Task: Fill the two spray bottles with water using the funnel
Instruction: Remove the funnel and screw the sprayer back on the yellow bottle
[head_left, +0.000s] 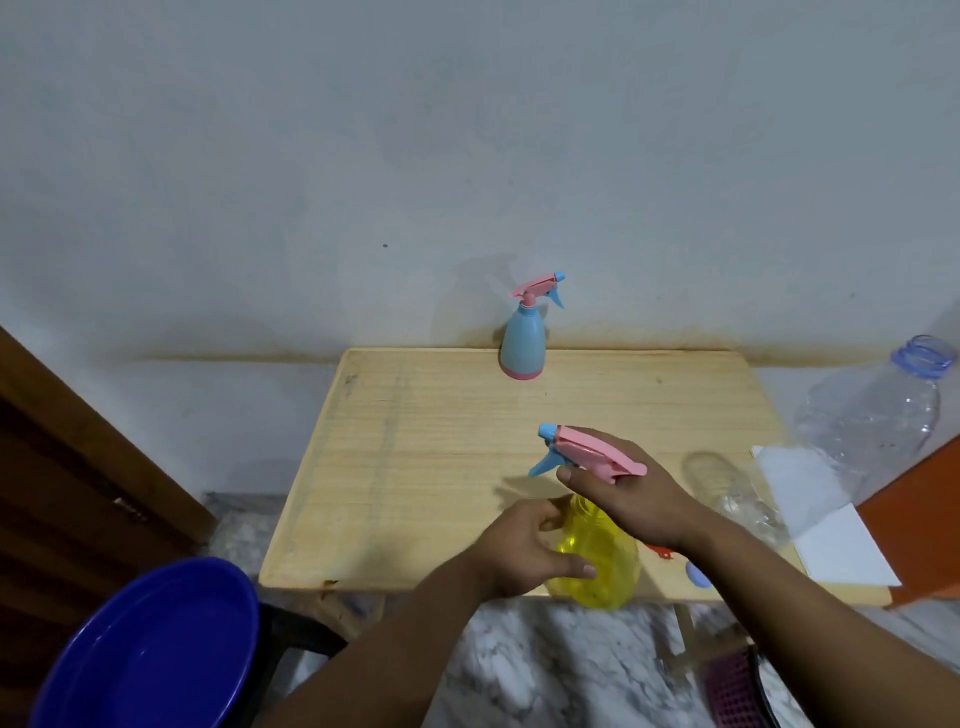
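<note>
Left hand (524, 551) fingers gripped translucent yellow bottle (602, 561) | right hand (631, 493) fingers above, apparently clasping pink trigger head (592, 454)

Your counter (415, 441) lies open across its left and middle. Blue spray bottle (522, 343) blocks the far edge; clear plastic bottle (737, 499) and white paper (821, 514) crowd the right.

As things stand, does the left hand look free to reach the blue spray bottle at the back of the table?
Probably not yet: the left hand grips the yellow bottle. The table toward the blue spray bottle looks unobstructed.
</note>
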